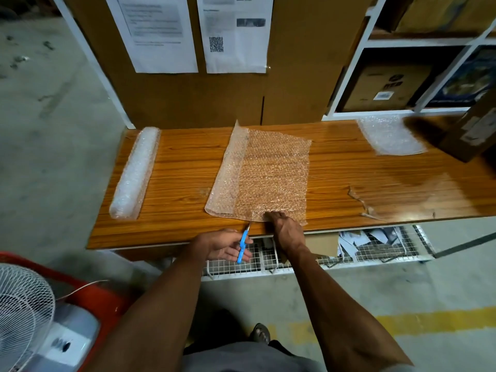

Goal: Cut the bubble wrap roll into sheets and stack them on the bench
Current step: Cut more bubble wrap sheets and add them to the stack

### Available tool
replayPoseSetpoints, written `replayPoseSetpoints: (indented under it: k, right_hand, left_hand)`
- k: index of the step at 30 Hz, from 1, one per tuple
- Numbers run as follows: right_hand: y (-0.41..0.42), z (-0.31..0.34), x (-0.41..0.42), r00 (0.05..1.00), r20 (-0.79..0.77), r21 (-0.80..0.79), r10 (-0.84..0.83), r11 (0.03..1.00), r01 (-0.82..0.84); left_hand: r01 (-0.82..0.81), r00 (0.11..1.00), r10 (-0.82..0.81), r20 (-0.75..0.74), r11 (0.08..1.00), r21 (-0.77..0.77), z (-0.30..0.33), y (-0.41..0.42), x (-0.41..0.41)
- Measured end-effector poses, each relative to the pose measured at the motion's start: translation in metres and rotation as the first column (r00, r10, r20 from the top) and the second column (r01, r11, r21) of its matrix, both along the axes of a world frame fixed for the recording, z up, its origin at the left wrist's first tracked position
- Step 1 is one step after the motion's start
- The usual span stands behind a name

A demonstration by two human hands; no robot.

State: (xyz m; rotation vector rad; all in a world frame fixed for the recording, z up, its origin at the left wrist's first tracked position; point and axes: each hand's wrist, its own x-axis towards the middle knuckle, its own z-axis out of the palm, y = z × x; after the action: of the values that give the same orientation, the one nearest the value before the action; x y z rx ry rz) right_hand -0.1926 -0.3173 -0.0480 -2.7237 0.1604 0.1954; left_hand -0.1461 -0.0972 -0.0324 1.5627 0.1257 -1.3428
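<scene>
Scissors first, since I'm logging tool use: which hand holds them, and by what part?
The left hand holds the blue scissors by their handles, blades toward the bubble wrap sheet. The right hand presses on the sheet's near edge.

Long orange-brown wooden bench top [349, 178]: grained laminate, glossy, reflecting light at its right end, surface chipped near the front edge. Flat clear plastic bubble wrap sheet [268, 178]: translucent, dimpled, faintly shiny. White plastic bubble wrap roll [135, 173]: same texture, cloudier. Blue-handled scissors [243, 244]: smooth plastic grips, thin metal blades. Brown cardboard backing panel [188, 98]: matt. White wire mesh tray [241, 267]: coated metal.
</scene>
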Motion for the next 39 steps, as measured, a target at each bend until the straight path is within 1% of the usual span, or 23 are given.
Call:
replayPoseSetpoints:
  k: [4,7,16,24,31,39]
  right_hand:
    - [0.0,-0.005,0.0,0.994,0.043,-0.114,0.105,0.988,-0.1]
    - [0.003,-0.005,0.0,0.99,0.027,-0.147,0.139,0.98,-0.134]
    - [0.005,-0.005,0.001,0.987,0.055,-0.144,0.148,0.98,-0.139]
    - [0.001,-0.009,0.001,0.985,0.048,-0.118,0.168,0.98,-0.162]
    - [-0.002,-0.011,0.002,0.984,0.045,-0.12,0.171,0.979,-0.165]
    - [-0.003,-0.015,0.002,0.984,0.053,-0.104,0.17,0.981,-0.164]
  left_hand:
    - [-0.038,0.997,0.036,0.061,0.999,0.038,-0.002,-0.012,-0.001]
    - [-0.042,0.996,0.038,0.084,0.998,0.043,-0.002,-0.016,-0.002]
    - [-0.061,0.994,0.055,0.099,0.997,0.056,-0.003,-0.016,-0.003]
    - [-0.087,0.99,0.082,0.115,0.996,0.035,0.003,-0.02,-0.001]
    - [-0.108,0.987,0.102,0.123,0.993,0.047,0.001,-0.02,-0.001]
    - [-0.098,0.987,0.095,0.128,0.995,0.022,0.002,-0.019,-0.001]
